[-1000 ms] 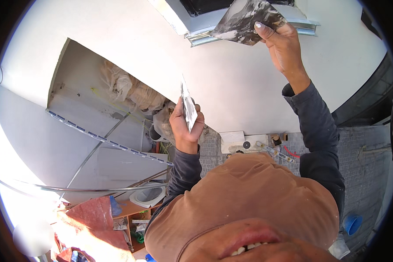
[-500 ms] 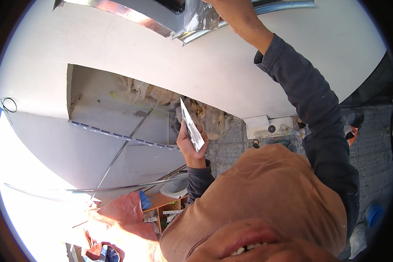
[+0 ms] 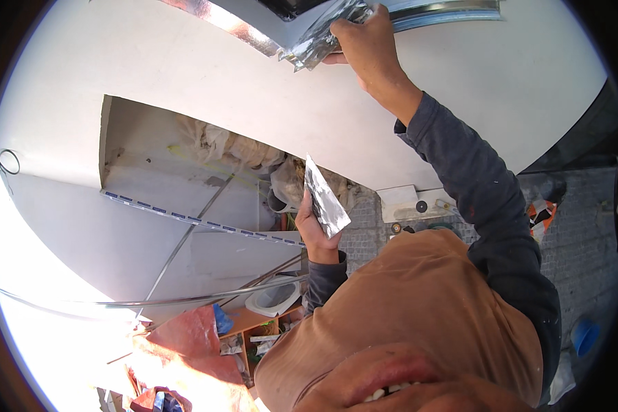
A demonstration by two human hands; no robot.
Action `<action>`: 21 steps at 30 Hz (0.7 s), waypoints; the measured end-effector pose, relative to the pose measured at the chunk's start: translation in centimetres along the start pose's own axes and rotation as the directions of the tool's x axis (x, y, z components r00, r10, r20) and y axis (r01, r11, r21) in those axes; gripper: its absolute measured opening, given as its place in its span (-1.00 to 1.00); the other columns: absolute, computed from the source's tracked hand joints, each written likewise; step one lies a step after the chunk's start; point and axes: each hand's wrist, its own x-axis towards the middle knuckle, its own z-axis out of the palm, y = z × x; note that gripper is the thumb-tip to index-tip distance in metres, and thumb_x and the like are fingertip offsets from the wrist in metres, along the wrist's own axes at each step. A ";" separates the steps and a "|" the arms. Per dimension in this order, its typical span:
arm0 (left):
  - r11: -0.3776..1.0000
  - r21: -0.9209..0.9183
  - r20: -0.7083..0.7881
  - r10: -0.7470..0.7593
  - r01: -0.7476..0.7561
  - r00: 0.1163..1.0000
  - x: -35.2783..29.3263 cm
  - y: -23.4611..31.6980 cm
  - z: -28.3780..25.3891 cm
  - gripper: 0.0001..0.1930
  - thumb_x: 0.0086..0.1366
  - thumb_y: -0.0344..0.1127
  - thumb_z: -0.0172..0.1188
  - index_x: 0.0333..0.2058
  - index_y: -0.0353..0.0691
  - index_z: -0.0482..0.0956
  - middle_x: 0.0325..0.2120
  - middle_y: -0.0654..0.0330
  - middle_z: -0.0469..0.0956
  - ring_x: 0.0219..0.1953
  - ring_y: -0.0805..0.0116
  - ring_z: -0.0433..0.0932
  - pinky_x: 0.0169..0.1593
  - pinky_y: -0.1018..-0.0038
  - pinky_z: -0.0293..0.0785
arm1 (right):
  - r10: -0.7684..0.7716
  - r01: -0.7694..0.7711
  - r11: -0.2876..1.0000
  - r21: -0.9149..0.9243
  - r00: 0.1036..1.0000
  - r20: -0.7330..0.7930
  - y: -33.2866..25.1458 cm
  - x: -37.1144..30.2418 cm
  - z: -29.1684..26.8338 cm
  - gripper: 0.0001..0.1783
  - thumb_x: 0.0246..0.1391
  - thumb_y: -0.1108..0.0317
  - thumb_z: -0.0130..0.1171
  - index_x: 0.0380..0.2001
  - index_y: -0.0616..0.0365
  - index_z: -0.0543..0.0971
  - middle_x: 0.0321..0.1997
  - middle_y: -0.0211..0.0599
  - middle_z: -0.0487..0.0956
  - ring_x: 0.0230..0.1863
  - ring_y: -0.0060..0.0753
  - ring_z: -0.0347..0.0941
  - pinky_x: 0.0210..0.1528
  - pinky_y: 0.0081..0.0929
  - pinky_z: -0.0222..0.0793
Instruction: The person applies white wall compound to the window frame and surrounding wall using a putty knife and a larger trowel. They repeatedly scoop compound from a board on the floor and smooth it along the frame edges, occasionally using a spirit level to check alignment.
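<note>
High up at the top, my right hand is closed on a crinkled silver foil sheet, with the thumb on top and fingers behind. The sheet covers the corner where a shiny foil strip meets a ribbed metal trim, along the edge of a dark opening in the white panel. Whether it is stuck down there I cannot tell. Lower, in front of my chest, my left hand grips a flat, pointed silver sheet by its lower side.
A cut-out in the panel shows wrapped material behind it. Long metal rods cross at lower left, near a white basin and a shelf. A blue bucket stands on the paved floor at right.
My right hand has come down and slightly left, and the foil sheet in it now slants over the corner. The left hand has shifted a little right, turning its silver sheet broader to view.
</note>
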 end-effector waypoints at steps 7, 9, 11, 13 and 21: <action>1.000 -0.018 -0.059 -0.008 0.007 0.998 0.8 -0.1 0.3 -0.74 0.53 -0.17 0.00 -0.08 -0.18 0.58 -0.41 0.22 0.67 -0.51 0.33 0.62 -0.54 0.41 0.58 | -0.076 0.051 0.978 0.205 0.990 0.117 1.3 -1.2 1.3 -0.36 0.07 0.55 0.14 0.05 0.66 0.01 -0.04 0.27 0.37 -0.12 -0.07 0.63 -0.19 -0.22 0.79; 1.000 -0.009 -0.030 -0.023 0.023 0.999 0.8 0.0 0.6 -0.75 0.53 -0.18 0.01 -0.08 -0.19 0.58 -0.39 0.22 0.67 -0.50 0.33 0.63 -0.52 0.41 0.59 | -0.053 0.025 0.980 0.200 0.989 0.139 0.8 -2.1 0.9 -0.35 0.07 0.56 0.14 0.08 0.66 0.04 -0.03 0.24 0.39 -0.10 -0.11 0.63 -0.20 -0.23 0.79; 0.999 -0.042 -0.062 -0.006 0.003 0.998 0.8 0.2 0.9 -0.75 0.53 -0.18 0.02 -0.07 -0.19 0.58 -0.39 0.22 0.67 -0.49 0.33 0.63 -0.51 0.41 0.60 | 0.017 -0.041 0.989 0.142 0.986 0.165 0.1 -3.7 -0.6 -0.37 0.07 0.56 0.13 0.12 0.63 0.10 0.00 0.21 0.41 -0.06 -0.18 0.62 -0.24 -0.23 0.80; 0.999 -0.050 -0.074 0.009 -0.012 0.997 0.7 0.4 1.3 -0.75 0.52 -0.19 0.03 -0.07 -0.20 0.58 -0.38 0.22 0.68 -0.47 0.34 0.64 -0.50 0.42 0.60 | 0.068 -0.099 0.988 0.117 0.968 0.243 -0.9 -5.5 -3.6 -0.40 0.10 0.57 0.13 0.16 0.57 0.17 0.00 0.11 0.48 -0.03 -0.26 0.61 -0.20 -0.29 0.78; 0.994 -0.003 -0.046 -0.110 0.110 0.993 1.2 0.0 2.1 -0.69 0.54 -0.27 0.00 0.07 -0.37 0.51 -0.07 0.06 0.66 -0.12 0.29 0.68 -0.24 0.41 0.69 | -0.420 0.616 0.785 -0.071 0.613 0.670 1.8 -14.9 -12.7 -0.52 0.21 0.54 0.15 0.21 0.11 0.51 -0.07 -0.16 0.64 -0.14 -0.20 0.62 -0.23 -0.37 0.59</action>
